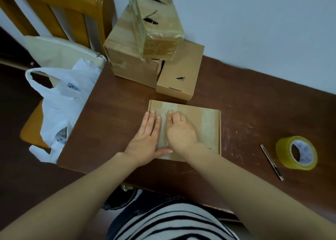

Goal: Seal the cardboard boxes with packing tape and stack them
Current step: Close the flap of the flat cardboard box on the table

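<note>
A flat cardboard box [203, 123] lies on the brown table [112, 112] in front of me, with strips of clear tape across its lid. My left hand [147, 136] lies flat on the box's left part, fingers straight. Beside it, my right hand [179, 129] presses down on a tape strip with its fingers bent. A roll of yellowish packing tape [296, 152] rests on the table at the right. Behind the flat box stand three more boxes: a large one [127, 58], a tape-wrapped one [156, 21] on top, and a smaller one [181, 76] at the right.
A slim utility knife [271, 161] lies just left of the tape roll. A white plastic bag [61, 105] and a cream pouch [60, 52] sit on a wooden chair [54, 9] left of the table. A wall runs behind the table.
</note>
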`<action>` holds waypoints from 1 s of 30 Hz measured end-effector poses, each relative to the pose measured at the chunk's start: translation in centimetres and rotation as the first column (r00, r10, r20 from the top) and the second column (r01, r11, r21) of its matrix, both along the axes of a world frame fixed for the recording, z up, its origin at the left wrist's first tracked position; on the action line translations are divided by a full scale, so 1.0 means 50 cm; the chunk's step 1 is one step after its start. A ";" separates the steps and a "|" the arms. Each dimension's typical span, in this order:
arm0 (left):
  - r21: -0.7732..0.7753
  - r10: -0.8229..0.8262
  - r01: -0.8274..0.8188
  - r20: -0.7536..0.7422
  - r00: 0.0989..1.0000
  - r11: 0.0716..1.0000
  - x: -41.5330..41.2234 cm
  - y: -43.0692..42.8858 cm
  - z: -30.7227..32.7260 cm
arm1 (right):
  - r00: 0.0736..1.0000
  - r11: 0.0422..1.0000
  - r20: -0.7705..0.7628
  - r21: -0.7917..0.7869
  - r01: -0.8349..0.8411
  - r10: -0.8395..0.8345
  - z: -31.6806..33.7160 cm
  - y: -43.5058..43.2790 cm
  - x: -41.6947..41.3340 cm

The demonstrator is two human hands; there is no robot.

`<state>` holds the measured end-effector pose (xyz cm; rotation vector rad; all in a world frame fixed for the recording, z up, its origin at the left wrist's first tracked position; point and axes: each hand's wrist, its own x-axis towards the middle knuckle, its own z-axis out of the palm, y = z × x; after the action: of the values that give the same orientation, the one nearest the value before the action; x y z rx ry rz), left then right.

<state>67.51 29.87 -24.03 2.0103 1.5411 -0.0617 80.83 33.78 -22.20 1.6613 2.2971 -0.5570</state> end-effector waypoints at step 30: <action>0.214 -0.229 0.295 -0.286 0.930 0.931 0.025 0.053 0.010 | 0.992 0.996 -0.127 0.085 0.012 -0.001 -0.032 0.015 0.106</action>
<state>68.78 32.53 -23.52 2.4910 1.4781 -0.2530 86.12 34.54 -23.81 1.7185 2.4383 -0.5894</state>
